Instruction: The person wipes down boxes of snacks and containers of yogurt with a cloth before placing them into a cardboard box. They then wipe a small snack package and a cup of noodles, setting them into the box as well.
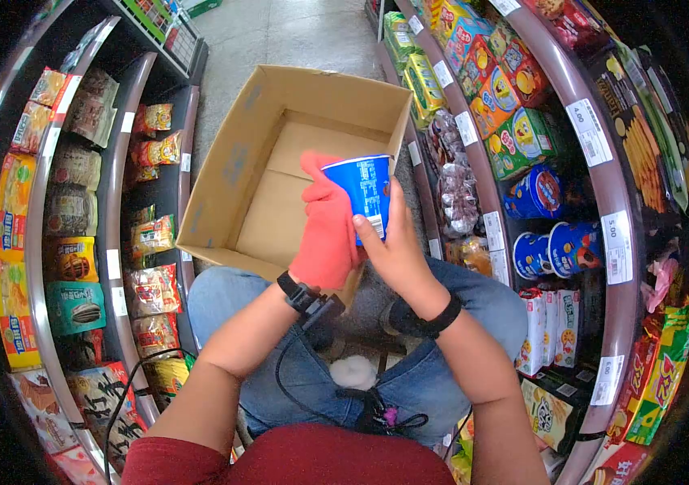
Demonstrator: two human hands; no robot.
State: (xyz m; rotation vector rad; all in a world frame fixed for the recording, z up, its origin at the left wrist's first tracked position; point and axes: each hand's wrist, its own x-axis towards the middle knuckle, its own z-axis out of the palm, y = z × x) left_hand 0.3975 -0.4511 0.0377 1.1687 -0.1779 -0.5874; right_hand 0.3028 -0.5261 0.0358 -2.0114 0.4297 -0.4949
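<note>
A blue tub [367,190] with a white rim and printed text is held up in front of my body, over the near right part of an open cardboard box [231,149]. My left hand [327,222], covered by a red cloth or glove, presses against the tub's left side. Bare and curled round its right side, my right hand [397,242] has the thumb on the front near the barcode. The inside of the box shows bare cardboard where it is visible.
Snack shelves stand on both sides. On the right shelf are similar blue tubs [534,194], boxed snacks [522,139] and price tags. Bagged snacks [154,234] fill the left shelf. A grey floor [235,36] lies beyond the box.
</note>
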